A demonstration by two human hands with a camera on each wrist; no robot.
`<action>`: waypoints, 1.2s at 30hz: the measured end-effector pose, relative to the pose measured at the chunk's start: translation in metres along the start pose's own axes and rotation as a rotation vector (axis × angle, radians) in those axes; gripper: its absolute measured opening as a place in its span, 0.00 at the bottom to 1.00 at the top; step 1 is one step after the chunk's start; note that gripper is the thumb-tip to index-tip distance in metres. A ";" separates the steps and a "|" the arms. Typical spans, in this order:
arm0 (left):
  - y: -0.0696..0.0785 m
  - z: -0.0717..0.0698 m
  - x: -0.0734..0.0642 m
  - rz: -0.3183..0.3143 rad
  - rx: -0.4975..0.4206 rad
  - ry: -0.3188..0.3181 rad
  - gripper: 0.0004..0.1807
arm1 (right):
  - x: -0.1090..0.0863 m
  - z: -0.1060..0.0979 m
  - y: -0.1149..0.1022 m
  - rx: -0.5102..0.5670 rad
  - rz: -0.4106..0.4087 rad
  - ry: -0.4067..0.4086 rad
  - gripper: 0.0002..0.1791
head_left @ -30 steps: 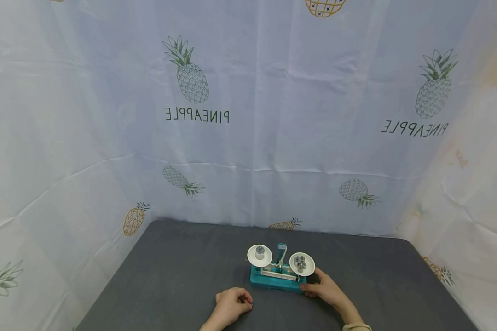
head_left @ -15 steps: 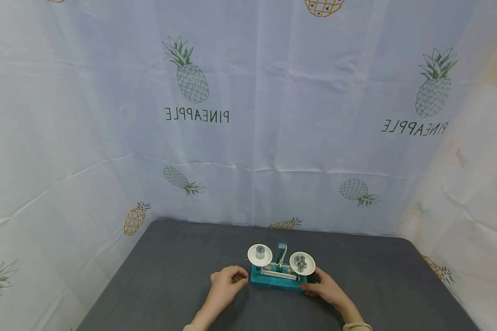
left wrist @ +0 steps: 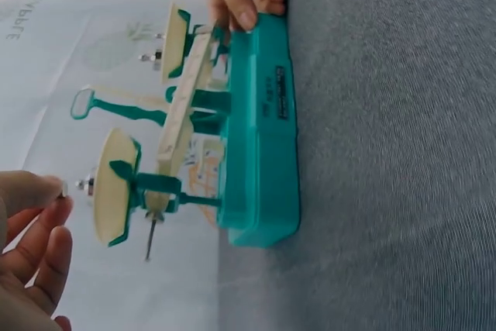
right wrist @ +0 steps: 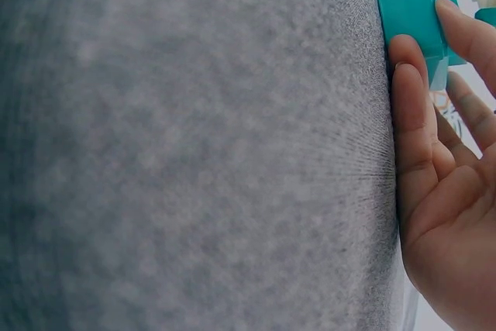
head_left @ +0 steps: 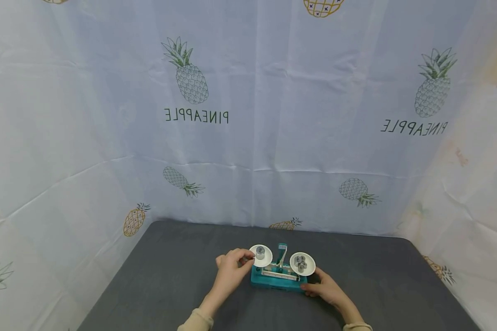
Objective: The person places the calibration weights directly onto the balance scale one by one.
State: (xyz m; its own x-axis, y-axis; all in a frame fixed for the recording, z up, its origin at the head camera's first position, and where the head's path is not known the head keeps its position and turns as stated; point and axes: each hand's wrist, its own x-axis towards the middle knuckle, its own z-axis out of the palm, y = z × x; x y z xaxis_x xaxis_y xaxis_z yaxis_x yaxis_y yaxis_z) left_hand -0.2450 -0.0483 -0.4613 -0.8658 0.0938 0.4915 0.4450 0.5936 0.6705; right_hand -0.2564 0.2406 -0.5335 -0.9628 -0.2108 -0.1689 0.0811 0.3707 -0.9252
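A teal balance scale (head_left: 275,282) with two cream pans stands on the dark table. My left hand (head_left: 231,270) is at the outer rim of the left pan (head_left: 262,265). In the left wrist view its thumb and fingertips pinch a small metal weight (left wrist: 64,189), mostly hidden by the fingers. One larger metal weight (head_left: 260,252) sits in the left pan. Several small metal weights (head_left: 300,263) stand grouped in the right pan (head_left: 309,260). My right hand (head_left: 326,288) grips the right end of the scale's base, as the right wrist view shows close up.
The table (head_left: 182,276) has a dark grey cloth-like surface and rounded far corners. Behind it and along both sides hangs a pale curtain (head_left: 265,138) printed with pineapples. A thin rod (left wrist: 150,239) juts from the left end of the scale's beam.
My left hand has moved from the table in front of the scale, forward and up to the left pan, the small weight still pinched. The right hand and the scale have stayed in place.
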 end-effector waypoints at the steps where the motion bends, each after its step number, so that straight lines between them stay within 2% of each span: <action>1: 0.000 0.002 0.001 -0.002 -0.006 0.006 0.04 | 0.000 0.000 0.000 0.002 -0.002 0.000 0.45; 8: 0.001 0.015 0.005 -0.039 -0.012 0.046 0.05 | -0.001 0.000 0.000 0.023 -0.020 -0.011 0.45; 15: -0.001 0.020 0.007 -0.068 0.013 0.082 0.05 | 0.000 0.001 0.000 0.016 -0.008 -0.012 0.45; 25: 0.000 0.023 0.012 -0.113 0.047 0.022 0.04 | 0.002 0.000 0.003 0.011 -0.002 -0.002 0.44; 36: 0.003 0.023 0.011 -0.121 0.040 0.002 0.02 | 0.004 -0.002 0.005 0.005 0.000 -0.017 0.42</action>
State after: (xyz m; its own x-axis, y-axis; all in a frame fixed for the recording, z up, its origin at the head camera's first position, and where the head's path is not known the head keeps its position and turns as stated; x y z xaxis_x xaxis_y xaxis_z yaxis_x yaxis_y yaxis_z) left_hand -0.2581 -0.0276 -0.4666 -0.9121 0.0181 0.4096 0.3280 0.6316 0.7025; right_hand -0.2603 0.2434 -0.5376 -0.9583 -0.2262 -0.1746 0.0824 0.3666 -0.9267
